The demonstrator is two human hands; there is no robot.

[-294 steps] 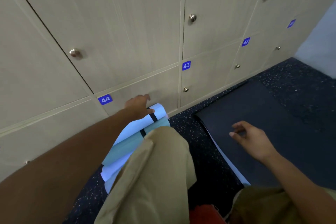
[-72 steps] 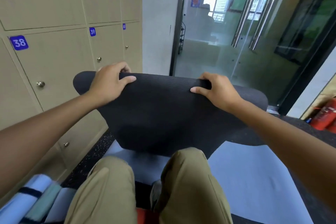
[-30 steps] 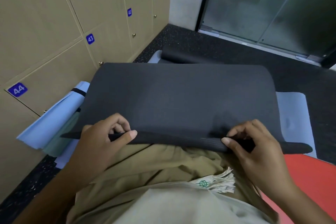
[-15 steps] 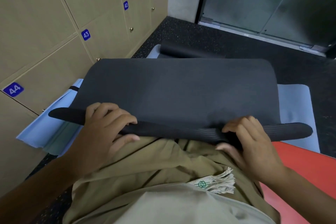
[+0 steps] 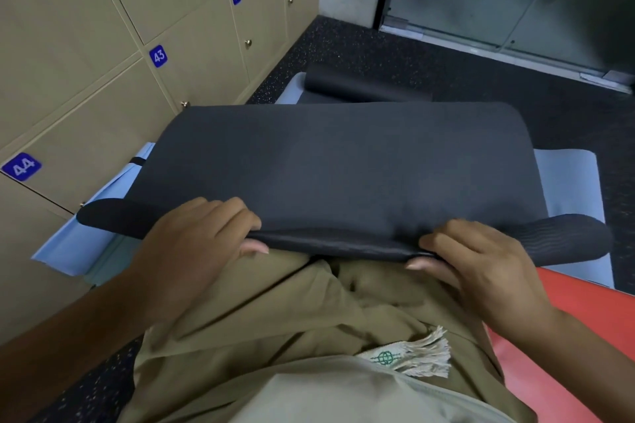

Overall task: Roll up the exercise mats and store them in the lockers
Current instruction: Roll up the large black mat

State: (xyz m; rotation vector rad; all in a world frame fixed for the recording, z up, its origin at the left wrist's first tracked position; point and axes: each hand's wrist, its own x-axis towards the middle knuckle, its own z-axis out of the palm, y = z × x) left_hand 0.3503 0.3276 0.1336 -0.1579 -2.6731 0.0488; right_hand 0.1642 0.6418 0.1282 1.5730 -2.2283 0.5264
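Item: black mat (image 5: pixel 336 168), across my lap. My left hand (image 5: pixel 196 244) and right hand (image 5: pixel 481 261), fingers clamped on its near edge, to start a tight roll.

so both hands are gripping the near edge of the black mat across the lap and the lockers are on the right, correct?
Not quite: the lockers are on the left, as the head view shows. The rest holds: the left hand and right hand grip the near edge of the black mat across the lap.
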